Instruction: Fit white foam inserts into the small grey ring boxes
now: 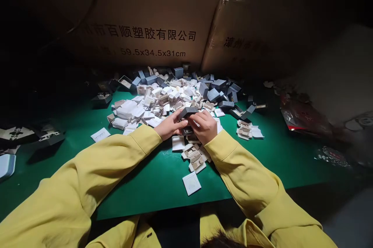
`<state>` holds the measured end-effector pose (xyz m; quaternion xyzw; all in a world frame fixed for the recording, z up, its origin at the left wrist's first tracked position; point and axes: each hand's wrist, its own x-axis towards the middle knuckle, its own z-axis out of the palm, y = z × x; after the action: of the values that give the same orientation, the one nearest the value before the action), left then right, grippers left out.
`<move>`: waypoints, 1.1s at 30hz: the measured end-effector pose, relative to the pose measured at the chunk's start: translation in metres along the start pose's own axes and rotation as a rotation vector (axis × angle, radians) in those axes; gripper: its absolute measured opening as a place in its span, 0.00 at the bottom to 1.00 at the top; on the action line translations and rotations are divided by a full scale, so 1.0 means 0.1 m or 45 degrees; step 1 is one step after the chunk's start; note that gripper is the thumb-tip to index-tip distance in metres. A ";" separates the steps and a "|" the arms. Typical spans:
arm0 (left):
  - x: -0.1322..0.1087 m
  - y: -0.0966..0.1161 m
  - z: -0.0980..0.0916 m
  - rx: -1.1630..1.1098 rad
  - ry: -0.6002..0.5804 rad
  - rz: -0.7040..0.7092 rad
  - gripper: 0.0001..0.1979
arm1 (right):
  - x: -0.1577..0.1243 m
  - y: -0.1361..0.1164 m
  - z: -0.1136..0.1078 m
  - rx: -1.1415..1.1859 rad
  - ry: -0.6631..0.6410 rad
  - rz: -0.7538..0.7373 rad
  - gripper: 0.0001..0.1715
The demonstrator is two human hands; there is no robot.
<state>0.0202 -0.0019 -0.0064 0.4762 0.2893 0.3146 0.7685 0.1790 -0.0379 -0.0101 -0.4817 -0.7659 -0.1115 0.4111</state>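
Observation:
Both of my hands meet over the near side of a heap of small boxes and white inserts. My left hand [171, 124] has its fingers closed around a small dark box [188, 112], which looks opened, with one part above and another part below. My right hand [206, 127] holds the same box from the right, its fingers bent at the box's inner side. Just under the hands lie folded white and brown inserts [194, 158]. Nearer to me a square white card [191, 183] rests flat.
White inserts [128, 110] and dark blue boxes [213, 94] are heaped on the green table [140, 193]. Large cardboard cartons [145, 11] stand behind. Open dark boxes [17, 134] lie at the left, a red plastic bag [303, 116] at the right.

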 end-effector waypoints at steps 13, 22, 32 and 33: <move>0.03 -0.03 0.11 0.320 0.255 0.052 0.23 | -0.01 0.02 0.08 0.104 0.002 -0.033 0.12; 0.03 0.01 0.09 0.288 0.184 0.031 0.27 | -0.01 0.05 0.10 0.105 0.061 -0.026 0.10; 0.03 -0.02 0.04 -0.054 0.101 -0.036 0.24 | 0.04 0.00 -0.01 0.585 0.003 0.465 0.10; 0.03 -0.02 0.03 -0.067 0.093 -0.052 0.24 | 0.04 -0.01 -0.01 0.672 -0.012 0.584 0.11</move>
<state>0.0247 -0.0020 -0.0078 0.4381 0.3184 0.3234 0.7759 0.1783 -0.0365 -0.0061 -0.5189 -0.6421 0.1876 0.5322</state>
